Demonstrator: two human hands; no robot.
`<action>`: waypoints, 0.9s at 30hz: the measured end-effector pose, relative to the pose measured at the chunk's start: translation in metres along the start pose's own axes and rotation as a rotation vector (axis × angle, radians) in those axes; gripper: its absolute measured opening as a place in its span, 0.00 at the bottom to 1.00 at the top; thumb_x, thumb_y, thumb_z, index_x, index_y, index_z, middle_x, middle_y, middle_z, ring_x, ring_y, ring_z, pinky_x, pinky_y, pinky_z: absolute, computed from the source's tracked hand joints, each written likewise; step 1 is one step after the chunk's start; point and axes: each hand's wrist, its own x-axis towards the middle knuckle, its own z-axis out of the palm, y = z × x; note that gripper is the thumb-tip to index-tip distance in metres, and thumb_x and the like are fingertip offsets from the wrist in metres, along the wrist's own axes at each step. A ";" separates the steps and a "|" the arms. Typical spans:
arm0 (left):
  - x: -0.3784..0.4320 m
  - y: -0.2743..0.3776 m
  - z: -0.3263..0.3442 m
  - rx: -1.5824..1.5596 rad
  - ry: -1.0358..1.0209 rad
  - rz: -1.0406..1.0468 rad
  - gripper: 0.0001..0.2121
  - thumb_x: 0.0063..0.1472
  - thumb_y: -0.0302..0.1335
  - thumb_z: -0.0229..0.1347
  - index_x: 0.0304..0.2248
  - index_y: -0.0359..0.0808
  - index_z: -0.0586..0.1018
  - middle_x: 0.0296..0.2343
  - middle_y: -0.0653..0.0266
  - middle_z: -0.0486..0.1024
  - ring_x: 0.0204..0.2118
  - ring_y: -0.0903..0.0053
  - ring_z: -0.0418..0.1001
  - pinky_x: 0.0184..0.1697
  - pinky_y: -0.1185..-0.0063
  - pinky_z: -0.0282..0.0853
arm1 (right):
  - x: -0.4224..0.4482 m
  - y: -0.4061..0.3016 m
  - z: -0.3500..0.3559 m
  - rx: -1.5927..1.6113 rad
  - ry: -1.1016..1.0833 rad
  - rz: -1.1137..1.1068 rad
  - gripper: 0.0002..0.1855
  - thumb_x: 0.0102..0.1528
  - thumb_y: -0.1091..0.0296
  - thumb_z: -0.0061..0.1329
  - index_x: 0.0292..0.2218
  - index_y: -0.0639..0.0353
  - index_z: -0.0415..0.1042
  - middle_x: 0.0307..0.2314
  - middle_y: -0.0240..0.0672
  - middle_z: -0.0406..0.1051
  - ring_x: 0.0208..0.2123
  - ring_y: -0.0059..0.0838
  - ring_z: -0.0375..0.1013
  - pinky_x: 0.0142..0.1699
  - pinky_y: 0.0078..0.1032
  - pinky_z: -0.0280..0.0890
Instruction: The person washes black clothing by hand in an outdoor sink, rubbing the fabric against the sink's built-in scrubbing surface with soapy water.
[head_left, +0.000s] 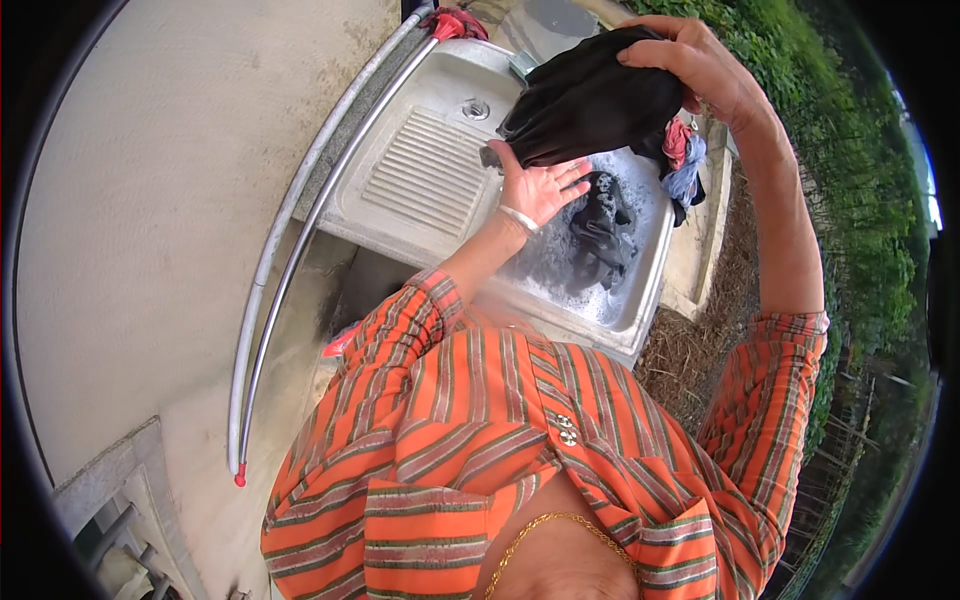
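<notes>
My right hand (694, 64) is raised above the far right of a stone laundry sink (420, 247). It grips the upper end of a dark, bunched cloth garment (600, 97), which hangs slanting down to the left. Below the garment's lower end is my left hand (536, 189), palm up with fingers spread. Its thumb meets the edge of the cloth; whether the two press together I cannot tell. Another dark garment (600, 232) lies partly sunk in sudsy water (544, 259) in the right basin. Ribbed washboard (427, 172) fills the sink's left side.
A drain (475, 109) sits behind the ribs. Red and blue cloths (682, 161) hang over the basin's right rim. Two long poles (300, 240), one with a red mop-like head (457, 25), lean along the wall (150, 225). Green plants (847, 150) grow at right.
</notes>
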 end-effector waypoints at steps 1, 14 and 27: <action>0.007 0.004 0.004 0.007 -0.005 0.001 0.59 0.37 0.72 0.30 0.53 0.23 0.47 0.54 0.44 0.48 0.56 0.56 0.49 0.57 0.59 0.44 | 0.000 0.010 0.002 0.025 -0.071 -0.016 0.21 0.43 0.58 0.47 0.36 0.65 0.70 0.13 0.25 0.65 0.12 0.10 0.59 0.17 0.13 0.53; 0.017 0.074 -0.101 -0.264 0.557 0.467 0.46 0.46 0.67 0.36 0.39 0.22 0.69 0.29 0.46 0.72 0.34 0.57 0.70 0.40 0.67 0.66 | -0.097 0.085 0.157 0.281 0.077 0.088 0.25 0.40 0.77 0.51 0.44 0.63 0.66 0.26 0.43 0.72 0.28 0.21 0.71 0.35 0.21 0.64; -0.028 0.112 -0.140 2.264 0.759 -0.144 0.19 0.44 0.27 0.55 0.39 0.36 0.71 0.36 0.48 0.67 0.38 0.54 0.68 0.42 0.68 0.65 | -0.062 0.129 0.246 0.146 -0.082 -0.030 0.27 0.37 0.77 0.48 0.44 0.55 0.65 0.32 0.44 0.69 0.36 0.45 0.67 0.41 0.34 0.62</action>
